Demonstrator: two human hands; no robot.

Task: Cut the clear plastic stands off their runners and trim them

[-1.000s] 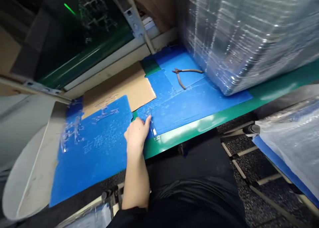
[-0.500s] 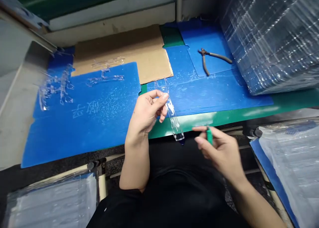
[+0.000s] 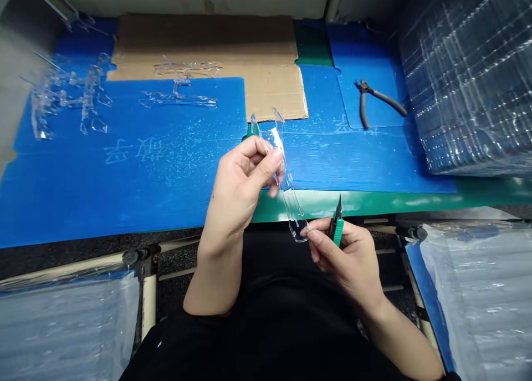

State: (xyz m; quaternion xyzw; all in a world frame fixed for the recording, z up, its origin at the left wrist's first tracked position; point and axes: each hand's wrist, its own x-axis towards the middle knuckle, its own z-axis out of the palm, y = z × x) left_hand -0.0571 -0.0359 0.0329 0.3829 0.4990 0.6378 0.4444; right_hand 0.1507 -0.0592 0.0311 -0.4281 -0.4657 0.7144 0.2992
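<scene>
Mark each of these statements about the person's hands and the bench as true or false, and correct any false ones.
The left hand holds a clear plastic piece. True.

The side cutters lie on the brown cardboard. False: they lie on a blue plastic sheet.

The right hand grips a green-handled craft knife. True.

The blade points down toward the person's lap. False: it points up, away from the person.
</scene>
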